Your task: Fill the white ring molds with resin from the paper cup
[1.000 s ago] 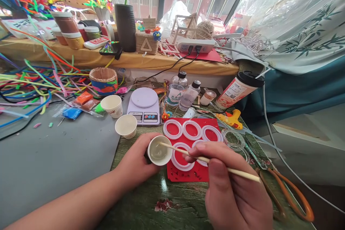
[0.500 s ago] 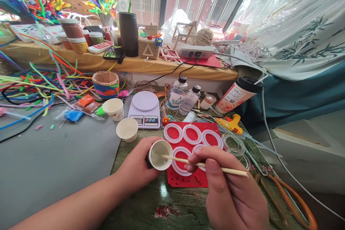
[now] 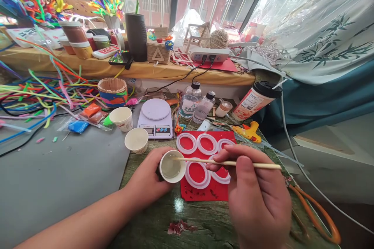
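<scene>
My left hand (image 3: 150,179) is wrapped round a paper cup (image 3: 182,171), tilted so that its inside faces me. Clear, slightly cloudy liquid (image 3: 171,168) lies in the cup. Between the thumb and fingers of my right hand (image 3: 257,190) is a thin wooden stick (image 3: 201,160), its tip inside the cup near the far side. Several white ring-shaped moulds (image 3: 186,143) rest on a red sheet (image 3: 201,194) just beyond and right of the cup; my right hand partly hides some of them.
Two more paper cups (image 3: 136,140) stand left of a kitchen scale (image 3: 156,120). Behind are two clear bottles (image 3: 189,101) with black caps. A yellow glue gun (image 3: 248,131), orange-handled scissors (image 3: 320,214) and a lidded drink cup (image 3: 257,101) are at the right. Coloured pipe cleaners (image 3: 37,93) cover the far left.
My right hand has moved slightly right and up, and the stick's tip has shifted from mid-cup towards its far rim. The left hand still holds the cup in nearly the same place.
</scene>
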The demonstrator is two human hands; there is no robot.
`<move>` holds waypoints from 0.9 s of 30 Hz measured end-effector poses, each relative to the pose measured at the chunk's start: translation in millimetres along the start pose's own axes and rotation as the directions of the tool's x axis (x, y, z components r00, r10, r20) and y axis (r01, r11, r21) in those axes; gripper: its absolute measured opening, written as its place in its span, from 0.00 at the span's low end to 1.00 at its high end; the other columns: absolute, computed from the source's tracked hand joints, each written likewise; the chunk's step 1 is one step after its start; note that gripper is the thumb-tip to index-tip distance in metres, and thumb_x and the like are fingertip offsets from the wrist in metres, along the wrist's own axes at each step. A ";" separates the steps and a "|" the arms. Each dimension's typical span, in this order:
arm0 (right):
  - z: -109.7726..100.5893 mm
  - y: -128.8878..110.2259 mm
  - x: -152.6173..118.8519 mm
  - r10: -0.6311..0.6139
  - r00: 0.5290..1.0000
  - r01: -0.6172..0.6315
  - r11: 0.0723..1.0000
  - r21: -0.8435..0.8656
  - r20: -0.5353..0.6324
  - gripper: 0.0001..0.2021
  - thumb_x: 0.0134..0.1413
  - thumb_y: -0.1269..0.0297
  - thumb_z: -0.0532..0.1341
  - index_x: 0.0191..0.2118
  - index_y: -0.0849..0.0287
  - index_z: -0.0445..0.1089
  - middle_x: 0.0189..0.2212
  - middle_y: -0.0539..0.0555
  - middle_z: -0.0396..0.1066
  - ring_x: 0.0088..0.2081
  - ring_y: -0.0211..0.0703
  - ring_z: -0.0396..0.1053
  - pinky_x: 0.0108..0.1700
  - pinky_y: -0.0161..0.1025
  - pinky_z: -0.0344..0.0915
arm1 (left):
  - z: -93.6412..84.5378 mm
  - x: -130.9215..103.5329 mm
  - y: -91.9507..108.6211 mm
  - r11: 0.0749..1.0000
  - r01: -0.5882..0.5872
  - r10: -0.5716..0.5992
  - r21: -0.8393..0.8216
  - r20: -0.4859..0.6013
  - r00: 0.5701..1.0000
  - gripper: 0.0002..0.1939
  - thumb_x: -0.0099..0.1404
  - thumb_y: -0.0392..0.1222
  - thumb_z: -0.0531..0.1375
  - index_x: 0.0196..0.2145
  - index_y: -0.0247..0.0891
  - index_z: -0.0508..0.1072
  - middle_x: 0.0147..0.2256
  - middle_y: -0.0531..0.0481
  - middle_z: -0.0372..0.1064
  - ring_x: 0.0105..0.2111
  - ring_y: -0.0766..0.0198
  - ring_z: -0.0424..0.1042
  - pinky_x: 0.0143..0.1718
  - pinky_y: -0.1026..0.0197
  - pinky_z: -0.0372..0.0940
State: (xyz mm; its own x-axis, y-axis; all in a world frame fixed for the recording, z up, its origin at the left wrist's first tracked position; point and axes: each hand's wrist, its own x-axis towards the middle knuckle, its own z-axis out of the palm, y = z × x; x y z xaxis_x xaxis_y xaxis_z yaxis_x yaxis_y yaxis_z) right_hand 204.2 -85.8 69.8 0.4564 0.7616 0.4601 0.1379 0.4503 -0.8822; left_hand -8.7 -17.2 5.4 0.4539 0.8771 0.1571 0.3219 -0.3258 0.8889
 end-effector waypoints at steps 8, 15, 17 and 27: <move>4.4 27.1 28.9 0.369 0.909 -0.309 0.908 0.282 -0.191 0.18 0.65 0.47 0.78 0.40 0.57 0.82 0.29 0.49 0.79 0.23 0.37 0.74 0.26 0.34 0.75 | 0.0 0.1 1.8 0.994 0.099 -0.099 -0.042 0.005 0.995 0.30 0.62 0.37 0.72 0.62 0.45 0.78 0.60 0.40 0.83 0.59 0.41 0.84 0.65 0.37 0.79; -0.9 26.7 44.6 0.436 0.852 -0.309 0.866 0.392 -0.291 0.17 0.57 0.50 0.80 0.36 0.58 0.79 0.27 0.48 0.77 0.22 0.36 0.71 0.24 0.35 0.72 | -0.1 3.4 10.8 0.990 0.113 -0.115 -0.080 -0.019 0.993 0.27 0.61 0.38 0.72 0.59 0.46 0.79 0.56 0.44 0.85 0.56 0.42 0.86 0.61 0.42 0.81; -2.2 22.5 44.5 0.421 0.853 -0.285 0.870 0.402 -0.307 0.15 0.60 0.52 0.78 0.37 0.57 0.79 0.28 0.47 0.76 0.23 0.37 0.71 0.25 0.35 0.72 | -0.3 4.0 10.9 0.991 0.114 -0.116 -0.066 -0.025 0.993 0.27 0.61 0.39 0.73 0.58 0.46 0.80 0.56 0.43 0.85 0.56 0.41 0.86 0.61 0.42 0.82; -7.6 8.6 38.8 0.208 0.920 -0.062 0.914 0.401 -0.331 0.07 0.71 0.60 0.70 0.40 0.57 0.83 0.27 0.49 0.78 0.24 0.39 0.72 0.25 0.35 0.74 | 2.0 3.6 6.6 0.984 0.141 -0.143 -0.106 -0.009 0.990 0.27 0.61 0.40 0.73 0.58 0.45 0.80 0.56 0.42 0.85 0.55 0.41 0.85 0.60 0.42 0.81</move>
State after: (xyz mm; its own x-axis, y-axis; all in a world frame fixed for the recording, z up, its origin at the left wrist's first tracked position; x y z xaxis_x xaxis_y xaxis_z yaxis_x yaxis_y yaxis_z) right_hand 229.8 -56.0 79.3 0.7401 0.6400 0.2067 -0.2545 0.5510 -0.7948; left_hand -3.3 -16.8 11.0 0.3955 0.9179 0.0324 0.2931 -0.1596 0.9427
